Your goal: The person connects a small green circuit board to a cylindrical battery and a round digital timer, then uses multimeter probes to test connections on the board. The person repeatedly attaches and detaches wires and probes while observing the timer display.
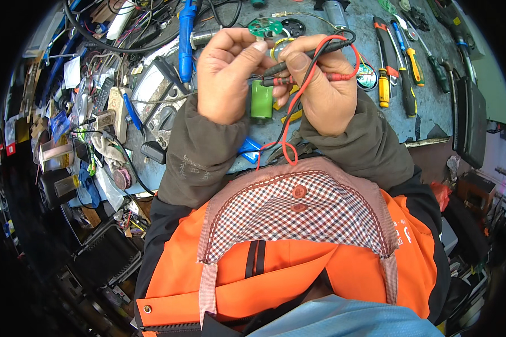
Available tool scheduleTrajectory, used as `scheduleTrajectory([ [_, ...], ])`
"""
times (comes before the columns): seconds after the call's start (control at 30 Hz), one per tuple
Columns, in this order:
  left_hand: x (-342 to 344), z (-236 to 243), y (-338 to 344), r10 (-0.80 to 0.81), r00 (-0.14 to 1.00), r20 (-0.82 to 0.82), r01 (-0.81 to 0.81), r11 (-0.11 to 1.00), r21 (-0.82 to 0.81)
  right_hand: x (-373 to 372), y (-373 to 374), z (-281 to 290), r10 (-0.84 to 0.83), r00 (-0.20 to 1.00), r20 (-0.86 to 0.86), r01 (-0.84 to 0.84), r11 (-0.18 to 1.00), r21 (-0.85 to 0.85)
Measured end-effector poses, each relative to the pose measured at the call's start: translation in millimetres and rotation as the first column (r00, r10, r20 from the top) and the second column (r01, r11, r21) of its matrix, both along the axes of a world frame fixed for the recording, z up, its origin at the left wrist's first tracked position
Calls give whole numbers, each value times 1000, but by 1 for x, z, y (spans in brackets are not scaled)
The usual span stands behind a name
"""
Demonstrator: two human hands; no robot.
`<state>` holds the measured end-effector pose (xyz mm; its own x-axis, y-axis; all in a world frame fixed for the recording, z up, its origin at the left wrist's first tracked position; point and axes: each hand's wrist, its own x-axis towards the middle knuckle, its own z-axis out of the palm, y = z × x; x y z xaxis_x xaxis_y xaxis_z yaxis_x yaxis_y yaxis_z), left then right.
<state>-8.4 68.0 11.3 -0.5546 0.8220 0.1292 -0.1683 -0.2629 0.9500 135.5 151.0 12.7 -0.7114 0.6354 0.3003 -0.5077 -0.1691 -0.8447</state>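
My right hand (323, 84) is closed round two multimeter probes, a black probe (281, 68) and a red probe (278, 81), both pointing left. Their red and black leads loop over the hand and hang toward my apron. My left hand (227, 73) pinches the lower edge of a round green circuit board (264, 27) between thumb and fingers; the exact grip is partly hidden. Beside the board is a black round part (293, 27) with holes. Below the probe tips, a green cylindrical cell (261, 101) stands between my hands.
A multimeter (166, 115) lies left of my left arm, among tangled cables and tools. The blue-handled tool (186, 42) is behind it. On the right are screwdrivers (383, 87), pliers and a dark case (471, 121) at the blue bench's (433, 115) edge.
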Motion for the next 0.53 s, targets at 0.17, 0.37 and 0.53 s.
scheduleTrajectory([
  [0.17,12,2,-3,-57,994,88,51,996,72,-1,0,-2,60,998,6,-60,998,-8],
  [0.37,13,0,-3,-93,967,239,68,992,110,-3,-1,-10,134,991,-11,-131,980,152],
  [0.53,10,3,-5,-101,972,214,79,991,105,-2,14,-7,99,995,17,-90,801,592],
])
